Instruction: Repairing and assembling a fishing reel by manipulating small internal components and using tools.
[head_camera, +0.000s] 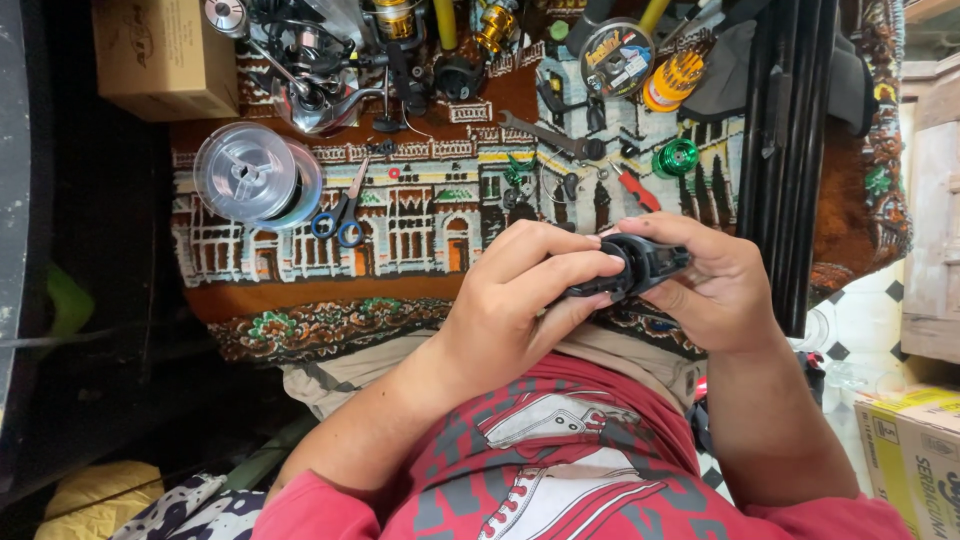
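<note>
Two hands close together on one black fishing reel body (638, 266), held above the near edge of a patterned tapestry cloth (400, 215) and over the person's lap. The left hand (520, 290) wraps it from the left, fingers curled over its top and thumb beneath. The right hand (705, 280) grips the other end, fingers folded tight around the part. Beyond the fingers, on the cloth, lie a small red-handled tool (634, 187), a green round spool (676, 157) and a metal wrench (545, 135). Further left sit blue-handled scissors (342, 213) and a clear plastic line spool (255, 175). Several spinning reels (330, 70) crowd the far edge, beside a cardboard box (160, 55).
</note>
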